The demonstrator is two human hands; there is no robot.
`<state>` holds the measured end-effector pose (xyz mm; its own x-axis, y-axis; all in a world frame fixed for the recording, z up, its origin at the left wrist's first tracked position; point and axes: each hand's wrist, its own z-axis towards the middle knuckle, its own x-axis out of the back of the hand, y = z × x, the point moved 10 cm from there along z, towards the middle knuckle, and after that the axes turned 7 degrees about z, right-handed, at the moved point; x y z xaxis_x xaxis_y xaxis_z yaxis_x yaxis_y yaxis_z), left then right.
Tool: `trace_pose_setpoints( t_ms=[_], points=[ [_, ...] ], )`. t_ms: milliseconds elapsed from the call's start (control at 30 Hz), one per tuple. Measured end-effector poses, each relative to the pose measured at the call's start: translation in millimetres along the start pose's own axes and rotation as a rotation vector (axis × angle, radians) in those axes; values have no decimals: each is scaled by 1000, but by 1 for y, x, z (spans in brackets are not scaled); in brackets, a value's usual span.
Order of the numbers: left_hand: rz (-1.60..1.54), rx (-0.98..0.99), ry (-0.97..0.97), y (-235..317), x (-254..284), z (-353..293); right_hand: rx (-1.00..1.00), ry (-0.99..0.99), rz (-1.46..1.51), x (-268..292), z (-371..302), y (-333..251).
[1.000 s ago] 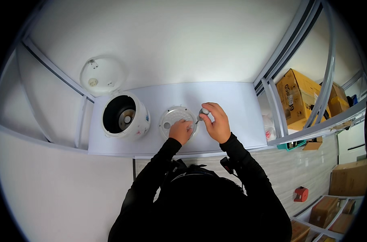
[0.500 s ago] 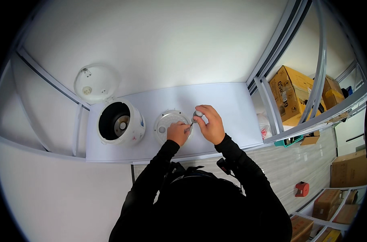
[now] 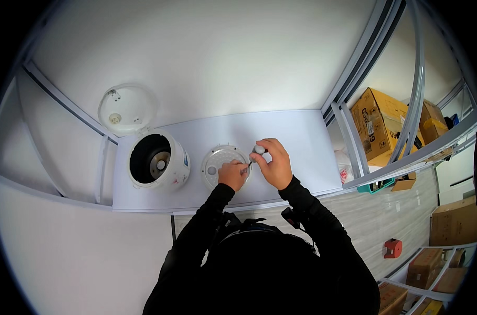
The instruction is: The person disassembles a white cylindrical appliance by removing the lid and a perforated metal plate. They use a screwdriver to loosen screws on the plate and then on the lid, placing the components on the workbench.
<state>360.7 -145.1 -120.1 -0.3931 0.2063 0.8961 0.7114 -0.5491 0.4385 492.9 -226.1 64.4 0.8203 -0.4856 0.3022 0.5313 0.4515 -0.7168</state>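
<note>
My right hand (image 3: 276, 164) is closed around the grey handle of a screwdriver (image 3: 258, 151), its thumb on one side and its fingers on the other. The tool's thin dark shaft slants down to the left, toward the fingertips of my left hand (image 3: 231, 175). Those fingers are pinched together over the right part of a round pale lid plate (image 3: 209, 158) lying on the table. What sits between them is too small to make out, and the hand covers part of the plate. Left of it stands a white rice cooker (image 3: 179, 165) with a dark interior.
The cooker's hinged lid (image 3: 131, 110) is raised toward the wall. Beneath everything is a white table (image 3: 296, 131). Grey frame rails (image 3: 354, 136) border its right end, with a yellow cardboard box (image 3: 382, 126) beyond. A red stool (image 3: 392, 248) stands on the floor at the lower right.
Both hands stay nearly in place, the right one with the screwdriver still in it. The right-hand fingers have shifted slightly on the handle. The whole view has moved a little.
</note>
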Motion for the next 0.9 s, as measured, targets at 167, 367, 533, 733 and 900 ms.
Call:
trace_pose_setpoints(
  t_ms=[167, 367, 533, 733, 900],
  points=[
    [0, 4, -1, -2, -3, 0, -3, 11, 0, 0, 0, 2],
    [-23, -19, 11, 1, -1, 1, 45, 11, -19, 0, 2, 0],
    [4, -49, 81, 4, 7, 0, 43, -14, -52, -4, 5, -2],
    [13, -2, -10, 1, -1, 1, 71, -180, -7, -20, 10, -8],
    [43, 24, -15, -2, -2, 0, 3, -209, 7, -31, 5, -2]
  ],
)
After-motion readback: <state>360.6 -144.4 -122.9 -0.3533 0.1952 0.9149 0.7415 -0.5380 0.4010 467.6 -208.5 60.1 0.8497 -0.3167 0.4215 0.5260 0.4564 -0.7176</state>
